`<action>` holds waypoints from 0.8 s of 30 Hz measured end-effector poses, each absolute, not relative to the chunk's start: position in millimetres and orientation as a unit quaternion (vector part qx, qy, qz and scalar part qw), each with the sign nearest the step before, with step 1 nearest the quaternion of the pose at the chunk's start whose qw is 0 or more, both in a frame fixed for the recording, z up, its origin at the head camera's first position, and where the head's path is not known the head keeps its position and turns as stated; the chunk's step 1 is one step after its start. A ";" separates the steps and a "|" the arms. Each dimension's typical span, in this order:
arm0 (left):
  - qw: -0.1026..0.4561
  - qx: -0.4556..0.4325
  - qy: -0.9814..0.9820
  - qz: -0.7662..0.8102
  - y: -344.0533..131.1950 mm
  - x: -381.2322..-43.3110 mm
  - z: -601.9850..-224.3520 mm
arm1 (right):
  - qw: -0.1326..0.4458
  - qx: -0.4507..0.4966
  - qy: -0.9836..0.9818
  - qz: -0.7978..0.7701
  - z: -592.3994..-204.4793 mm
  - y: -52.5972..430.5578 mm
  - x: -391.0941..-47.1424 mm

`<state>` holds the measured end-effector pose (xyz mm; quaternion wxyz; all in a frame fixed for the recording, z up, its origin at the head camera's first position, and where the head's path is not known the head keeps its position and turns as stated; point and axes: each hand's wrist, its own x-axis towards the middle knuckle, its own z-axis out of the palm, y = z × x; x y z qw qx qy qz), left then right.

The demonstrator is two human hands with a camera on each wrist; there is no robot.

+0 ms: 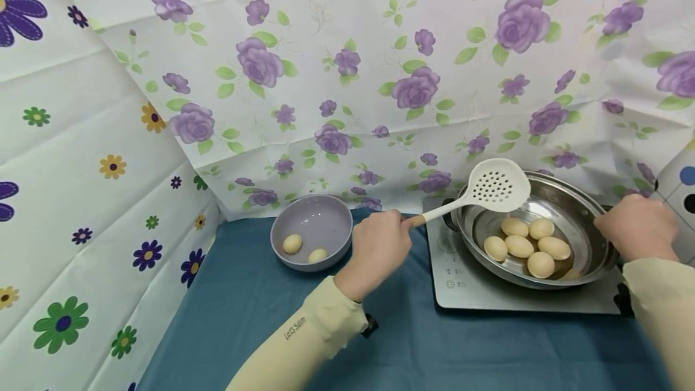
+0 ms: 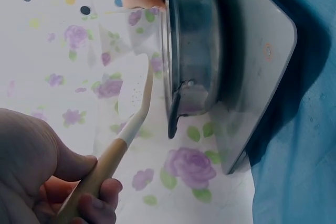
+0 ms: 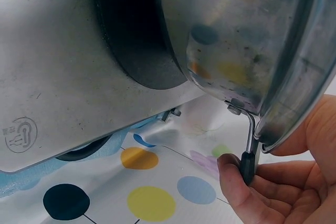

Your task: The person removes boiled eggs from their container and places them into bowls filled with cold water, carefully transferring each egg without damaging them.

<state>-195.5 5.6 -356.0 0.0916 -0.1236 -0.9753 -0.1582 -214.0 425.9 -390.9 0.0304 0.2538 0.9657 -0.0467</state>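
My left hand (image 1: 382, 249) grips a white skimmer (image 1: 498, 184) by its wooden handle (image 2: 97, 179). The perforated head is over the left rim of a steel pan (image 1: 589, 222), above the pan's inside. Several pale eggs (image 1: 519, 246) lie in the pan in a little liquid. At the pan's right side, my right hand (image 1: 641, 228) holds the black-tipped side handle (image 3: 249, 166), with fingers curled beneath it and part of the hand up by the rim. Two more eggs (image 1: 292, 244) sit in a lilac bowl (image 1: 312, 217) left of my left hand.
Under the pan is a flat induction cooktop (image 1: 467, 297) on a blue tablecloth (image 1: 402, 343). The pan's other black handle (image 1: 449, 216) points left. Flowered sheets (image 1: 336, 77) rise behind the table and along its left side.
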 end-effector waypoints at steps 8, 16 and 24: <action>0.055 -0.110 -0.963 -0.238 -34.9 -191.8 -347.6 | 0.026 0.250 0.967 -0.045 -387.3 422.0 -211.2; 0.051 -0.082 -0.964 -0.246 -77.6 -186.5 -341.9 | 0.035 0.254 0.966 -0.047 -386.8 422.2 -213.9; 0.078 -0.030 -0.976 -0.201 -112.3 -181.9 -345.8 | 0.027 0.249 0.967 -0.043 -386.9 422.8 -211.7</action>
